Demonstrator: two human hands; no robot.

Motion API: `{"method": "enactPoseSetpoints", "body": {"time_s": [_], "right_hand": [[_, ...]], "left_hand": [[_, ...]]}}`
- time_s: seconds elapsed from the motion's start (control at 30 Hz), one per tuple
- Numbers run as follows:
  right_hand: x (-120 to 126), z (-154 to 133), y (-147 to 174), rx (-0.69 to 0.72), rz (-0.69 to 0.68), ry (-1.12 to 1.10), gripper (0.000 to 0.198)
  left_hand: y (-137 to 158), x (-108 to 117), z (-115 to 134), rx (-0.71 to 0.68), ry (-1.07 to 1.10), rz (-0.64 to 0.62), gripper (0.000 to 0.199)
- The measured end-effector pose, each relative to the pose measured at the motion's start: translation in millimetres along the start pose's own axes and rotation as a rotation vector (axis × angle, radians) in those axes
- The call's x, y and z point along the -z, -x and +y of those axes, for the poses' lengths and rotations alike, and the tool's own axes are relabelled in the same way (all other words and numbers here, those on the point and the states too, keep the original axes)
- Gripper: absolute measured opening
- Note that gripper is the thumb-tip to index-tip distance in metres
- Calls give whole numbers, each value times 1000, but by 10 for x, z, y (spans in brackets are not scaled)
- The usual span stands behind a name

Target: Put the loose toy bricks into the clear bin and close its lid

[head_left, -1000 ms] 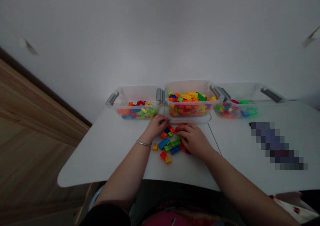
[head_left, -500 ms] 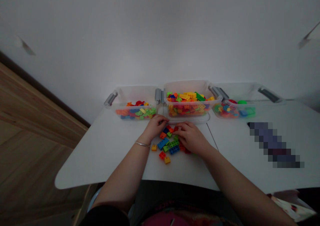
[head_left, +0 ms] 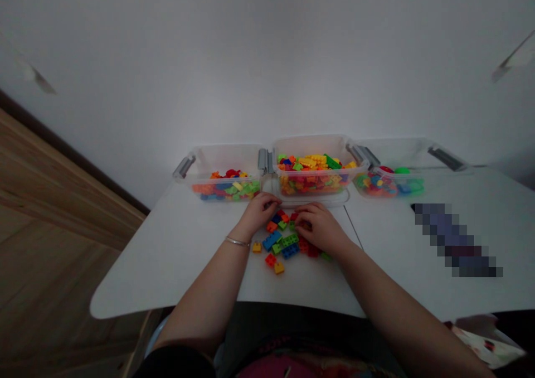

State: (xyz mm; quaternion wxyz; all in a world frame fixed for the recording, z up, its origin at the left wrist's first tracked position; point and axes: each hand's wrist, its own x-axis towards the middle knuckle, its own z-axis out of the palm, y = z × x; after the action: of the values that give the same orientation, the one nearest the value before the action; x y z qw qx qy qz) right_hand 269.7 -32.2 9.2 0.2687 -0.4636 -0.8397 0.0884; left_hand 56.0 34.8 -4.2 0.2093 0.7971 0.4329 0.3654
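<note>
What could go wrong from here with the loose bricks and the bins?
If it draws back, the left hand might nudge the yellow brick near its wrist. The right hand is close to the red bricks and could scatter them. The open middle bin sits just beyond, so a bump might shift it.

1. The loose blocks (head_left: pixel 290 240) before me look like hard plastic, smooth-sided with studded tops;
2. my bracelet (head_left: pixel 237 241) looks like polished, shiny metal;
3. my tabletop (head_left: pixel 167 255) is smooth, with a faint sheen;
4. the bins (head_left: pixel 311 145) are see-through, smooth plastic; their latches (head_left: pixel 184 166) look like opaque plastic;
5. the panel (head_left: pixel 62 255) I see is wood, grain showing;
6. the wall (head_left: pixel 251 60) looks matt;
7. my sleeve (head_left: pixel 179 361) looks like matt cloth.
</note>
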Motion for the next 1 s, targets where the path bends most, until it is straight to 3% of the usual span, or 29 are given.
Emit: {"method": "enactPoseSetpoints", "body": {"time_s": [0.33,0.57,0.67,0.8,0.9,1.0], "right_hand": [[-14,3,-48,-8,0,-4,20],[-16,-51,-42,17,22,9,6],[117,-102,-76,18,148,-80,6],[452,-53,-250,43,450,-193,4],[677,104,-468,-44,651,-252,8],[810,269,-721,-186,686,-270,13]], "left_hand": [[1,2,15,11,6,-2,18],[9,1,18,0,9,-4,18],[14,4,16,5,7,-6,18],[20,13,7,5,1,-17,18],[22,17,10,-6,-1,-18,18],[21,17,22,-9,-3,-14,17]]}}
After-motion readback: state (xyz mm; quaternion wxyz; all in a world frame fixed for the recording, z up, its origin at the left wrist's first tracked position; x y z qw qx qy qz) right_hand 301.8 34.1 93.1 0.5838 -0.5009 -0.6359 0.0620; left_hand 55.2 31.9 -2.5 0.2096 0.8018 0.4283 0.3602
